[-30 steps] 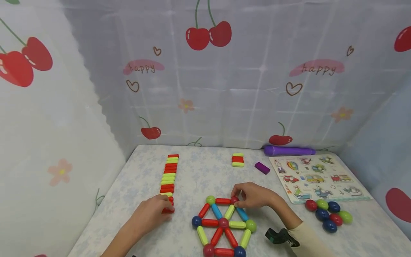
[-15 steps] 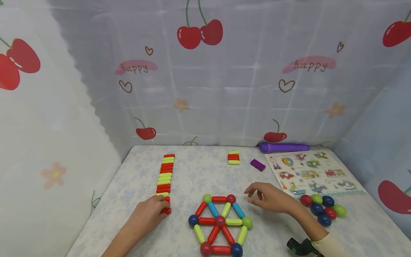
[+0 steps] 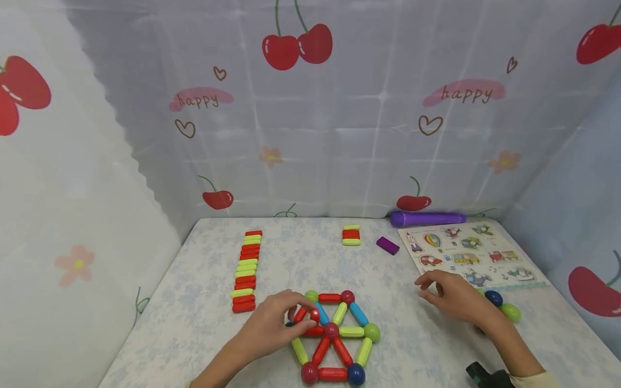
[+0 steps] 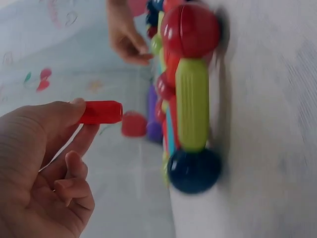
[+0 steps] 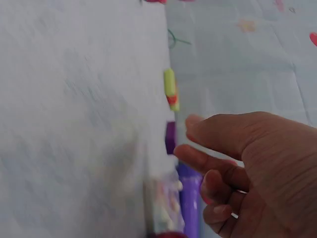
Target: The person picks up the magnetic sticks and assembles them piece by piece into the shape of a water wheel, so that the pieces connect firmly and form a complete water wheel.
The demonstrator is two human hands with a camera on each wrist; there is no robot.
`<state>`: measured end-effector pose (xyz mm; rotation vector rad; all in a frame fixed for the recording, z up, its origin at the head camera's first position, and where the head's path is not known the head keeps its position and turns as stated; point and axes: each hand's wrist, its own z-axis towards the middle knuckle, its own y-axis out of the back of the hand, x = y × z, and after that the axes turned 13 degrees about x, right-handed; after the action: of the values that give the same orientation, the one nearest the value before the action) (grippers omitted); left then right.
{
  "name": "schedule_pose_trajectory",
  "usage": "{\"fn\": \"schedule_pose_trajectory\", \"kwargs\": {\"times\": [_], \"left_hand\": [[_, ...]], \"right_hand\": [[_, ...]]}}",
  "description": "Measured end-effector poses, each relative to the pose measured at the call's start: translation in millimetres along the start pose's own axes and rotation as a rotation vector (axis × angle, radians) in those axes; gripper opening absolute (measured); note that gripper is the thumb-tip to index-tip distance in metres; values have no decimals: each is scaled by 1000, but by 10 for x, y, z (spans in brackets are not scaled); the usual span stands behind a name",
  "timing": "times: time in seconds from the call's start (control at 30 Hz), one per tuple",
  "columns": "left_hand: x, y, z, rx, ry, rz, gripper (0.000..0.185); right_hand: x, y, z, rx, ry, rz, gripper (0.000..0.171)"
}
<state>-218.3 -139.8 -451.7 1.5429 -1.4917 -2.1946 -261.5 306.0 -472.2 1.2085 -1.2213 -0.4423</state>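
Note:
My left hand (image 3: pixel 271 327) pinches a red magnetic rod (image 4: pixel 103 112) between thumb and fingertips, held over the left side of the flat hexagon of rods and balls. That hexagon has a red centre ball (image 3: pixel 331 330) and red, green and blue rods running between balls, and in the head view the hand overlaps part of its left side. A column of red and yellow-green rods (image 3: pixel 246 274) lies left of it. Over the right of the table is my right hand (image 3: pixel 453 299), empty, fingers loosely bent. It partly covers the pile of loose balls, of which a green ball (image 3: pixel 511 312) shows.
Toward the back lie a short stack of rods (image 3: pixel 351 235) and a purple block (image 3: pixel 387 246). A picture puzzle board (image 3: pixel 412 258) and a purple toy microphone (image 3: pixel 428 219) are at the back right. Printed curtains wall the table in at the back and sides.
My left hand has picked up a red rod from the near end of the column and carried it right, over the hexagon. My right hand has left the hexagon's top-right ball and moved right toward the loose balls.

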Motion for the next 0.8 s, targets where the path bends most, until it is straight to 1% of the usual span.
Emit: {"fn": "schedule_pose_trajectory", "kwargs": {"times": [0.07, 0.13, 0.2, 0.27, 0.37, 0.5, 0.57, 0.63, 0.7, 0.8], "left_hand": [[-37, -97, 115, 34, -7, -22, 25], [-43, -181, 206, 60, 5, -37, 24], [-29, -244, 264, 75, 27, -48, 23], [-6, -287, 295, 79, 47, -63, 23], [25, -315, 298, 73, 62, -88, 25], [46, -325, 307, 69, 50, -112, 25], [58, -311, 305, 75, 47, -113, 27], [81, -263, 290, 84, 46, -102, 31], [122, -173, 263, 92, 57, -66, 34], [216, 15, 189, 107, 84, -10, 35]], "right_hand": [[-68, 77, -72, -7, -45, -22, 23], [-137, 153, -157, -2, -85, -31, 25], [-200, 217, -239, 15, -113, -24, 28], [-256, 272, -306, 40, -138, -2, 32], [-311, 331, -344, 78, -174, 19, 38], [-373, 384, -353, 86, -233, -22, 39], [-412, 383, -354, 88, -248, -42, 39], [-444, 365, -351, 92, -261, -40, 39], [-468, 335, -344, 94, -261, -38, 40], [-476, 309, -335, 84, -259, -44, 41]]}}
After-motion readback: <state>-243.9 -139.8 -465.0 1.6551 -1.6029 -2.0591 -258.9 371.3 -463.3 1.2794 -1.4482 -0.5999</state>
